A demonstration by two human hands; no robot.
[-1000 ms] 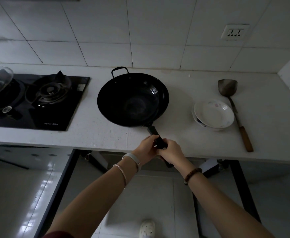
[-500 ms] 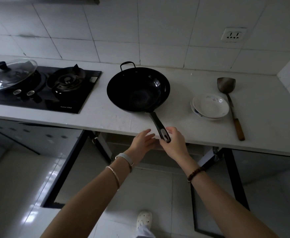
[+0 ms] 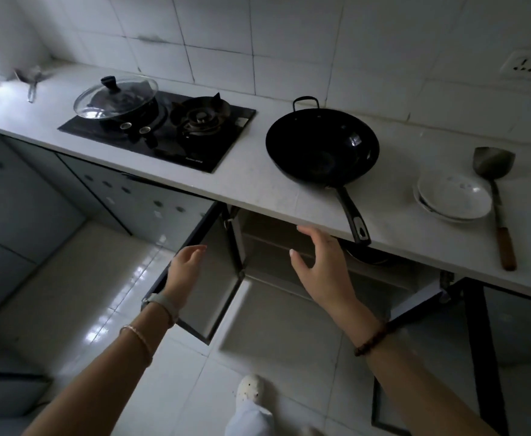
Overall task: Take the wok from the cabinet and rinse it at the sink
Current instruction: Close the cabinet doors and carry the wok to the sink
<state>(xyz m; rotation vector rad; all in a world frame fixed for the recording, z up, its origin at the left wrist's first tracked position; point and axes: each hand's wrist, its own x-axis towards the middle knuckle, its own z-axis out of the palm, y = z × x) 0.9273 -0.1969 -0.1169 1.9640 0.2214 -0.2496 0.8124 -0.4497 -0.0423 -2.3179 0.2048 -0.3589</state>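
Counter: a pale, faintly speckled counter [image 3: 258, 187] runs from upper left to the right edge of the frame, against a white tiled wall [image 3: 289, 42] with a socket [image 3: 530, 66] at upper right.
On it: a black hob [image 3: 163, 136] at centre left carries a lid [image 3: 116, 96]; the bowls [image 3: 454, 196] and a spatula [image 3: 495, 196] lie at right.
Wok: the wok [image 3: 321, 149] sits on the counter between hob and bowls, its handle [image 3: 354, 217] jutting past the front edge.
Below: the cabinet [image 3: 289, 247] stands open at centre, its door [image 3: 217, 278] swung out to the left; glossy white floor [image 3: 100, 278], and a shoe [image 3: 250, 388] at bottom centre.
Left hand: the left hand [image 3: 185, 265] is loose, fingers relaxed, in front of the door and holding nothing.
Right hand: the right hand [image 3: 321, 262] is spread and empty, just below the counter edge, left of the handle tip and apart from it.
Change: a second ago both hands gripped the handle; half a second ago only the right touched it; now both are off it and lower. The wok has stayed put.
Materials: dark, smooth, round wok with a loop grip at the back; domed glass lid with a black knob; white stacked bowls; metal spatula blade on a wooden grip.
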